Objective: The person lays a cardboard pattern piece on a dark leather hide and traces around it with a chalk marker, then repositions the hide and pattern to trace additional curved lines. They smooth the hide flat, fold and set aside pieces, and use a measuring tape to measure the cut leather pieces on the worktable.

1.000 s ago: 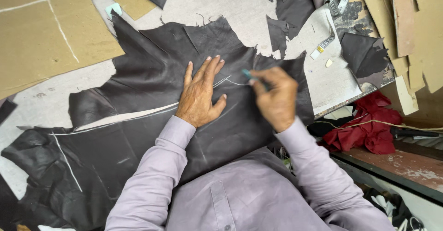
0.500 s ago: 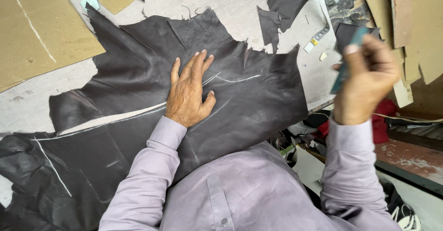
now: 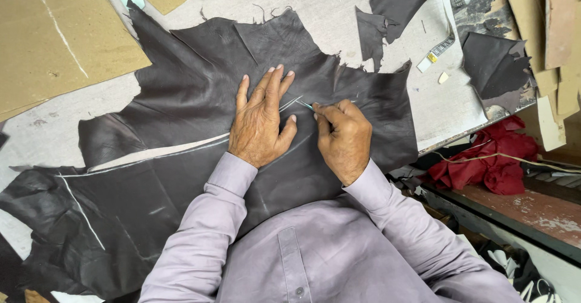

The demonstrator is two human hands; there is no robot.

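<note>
Two chalk lines (image 3: 151, 155) already cross the leather (image 3: 200, 67). Left hand (image 3: 261, 121) flat, pinning; right hand (image 3: 344, 138) grip pinched on marker (image 3: 305, 105), short line at 12 o'clock unfinished.

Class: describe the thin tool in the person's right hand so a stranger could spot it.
Find the large dark leather hide on the table. Pinched in the right hand beside the flat left hand, the slim green-tipped marking tool touches a pale line.

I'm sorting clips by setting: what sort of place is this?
Probably a leather-cutting workshop: a large dark leather hide with chalk lines covers the table, with cardboard patterns, leather offcuts and a measuring tape around it.
</note>
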